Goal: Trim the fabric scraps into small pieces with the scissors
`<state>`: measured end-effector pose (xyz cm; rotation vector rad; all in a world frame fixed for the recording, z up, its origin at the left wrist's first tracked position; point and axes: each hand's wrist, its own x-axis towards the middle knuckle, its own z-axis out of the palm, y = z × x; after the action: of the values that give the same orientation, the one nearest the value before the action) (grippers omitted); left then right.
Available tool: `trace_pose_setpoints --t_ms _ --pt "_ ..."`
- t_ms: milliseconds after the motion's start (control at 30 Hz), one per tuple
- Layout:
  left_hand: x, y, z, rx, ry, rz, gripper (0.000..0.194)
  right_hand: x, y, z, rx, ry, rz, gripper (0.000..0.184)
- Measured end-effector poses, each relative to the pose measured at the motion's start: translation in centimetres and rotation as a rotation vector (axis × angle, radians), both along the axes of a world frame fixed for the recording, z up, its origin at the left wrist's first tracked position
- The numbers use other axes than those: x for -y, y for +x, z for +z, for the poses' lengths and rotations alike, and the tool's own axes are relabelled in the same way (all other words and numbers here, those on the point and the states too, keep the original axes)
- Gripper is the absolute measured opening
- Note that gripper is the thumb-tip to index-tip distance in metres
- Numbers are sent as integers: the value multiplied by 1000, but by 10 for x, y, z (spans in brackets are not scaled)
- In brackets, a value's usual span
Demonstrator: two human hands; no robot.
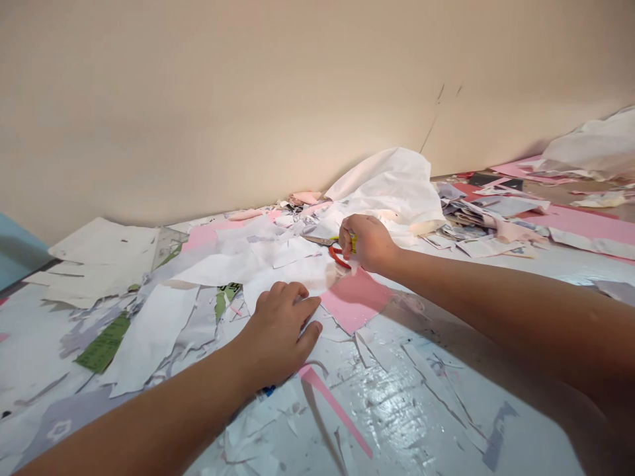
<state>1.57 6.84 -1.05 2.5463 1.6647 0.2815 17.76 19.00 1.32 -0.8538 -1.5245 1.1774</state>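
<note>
My right hand (368,242) is closed around the red and yellow handles of a pair of scissors (325,243), whose metal blades point left over white paper. My left hand (282,330) rests palm down on the table with its fingers curled, pressing on white paper scraps beside a pink sheet (354,301). The two hands are about a hand's width apart, the right one farther from me.
White, pink and green paper offcuts (149,317) litter the glossy table (421,410). A crumpled white sheet (391,182) lies behind the right hand against the beige wall (248,99). More pink sheets (585,221) and white plastic (595,149) lie at the far right.
</note>
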Motion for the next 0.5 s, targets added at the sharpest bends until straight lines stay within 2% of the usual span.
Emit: trace_pose_setpoints --t_ms 233,500 --pt "0 1 1 0 -2 2 27 5 -12 -5 -8 -9 59 34" --pt "-1 -3 -4 23 21 -7 35 29 -37 -5 18 -23 198 33"
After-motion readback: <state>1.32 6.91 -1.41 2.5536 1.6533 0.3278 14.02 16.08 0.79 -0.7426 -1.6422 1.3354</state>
